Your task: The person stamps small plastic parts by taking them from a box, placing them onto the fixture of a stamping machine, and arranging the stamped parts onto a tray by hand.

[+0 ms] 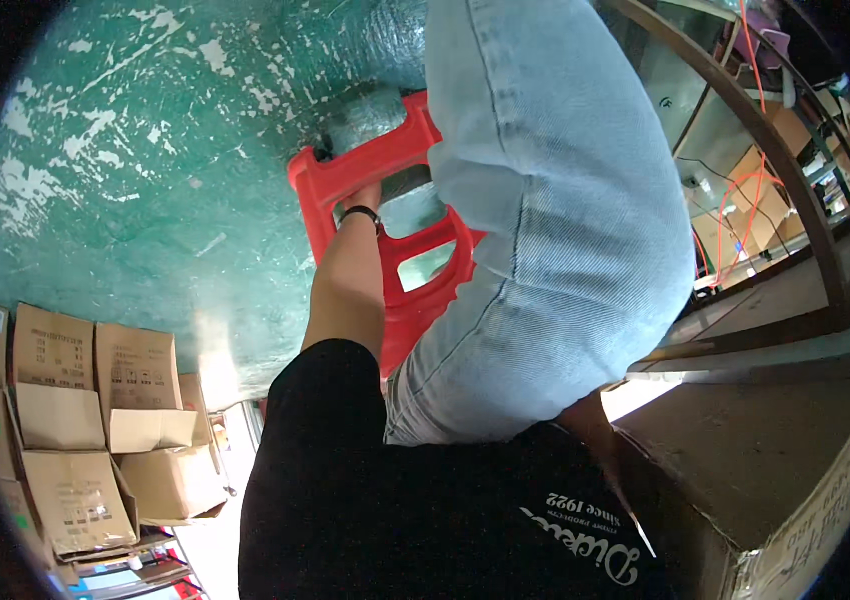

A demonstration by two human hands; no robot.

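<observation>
A red plastic stool (370, 162) with open sides and legs stands tilted in the view, beside my jeans-clad leg (565, 220). My left arm reaches down to it, a dark band on the wrist. My left hand (366, 196) goes in behind the stool's red bar, so its fingers are hidden, and whether it grips anything does not show. A bit of my right arm (590, 425) appears beside my black shirt; my right hand is out of sight.
The green floor (145, 200) has worn pale patches. Stacked cardboard boxes (55, 430) stand at the lower left. A large carton (745, 460) lies at the lower right. Along the right runs a brown metal frame (785, 150), with orange cables (745, 200) around it.
</observation>
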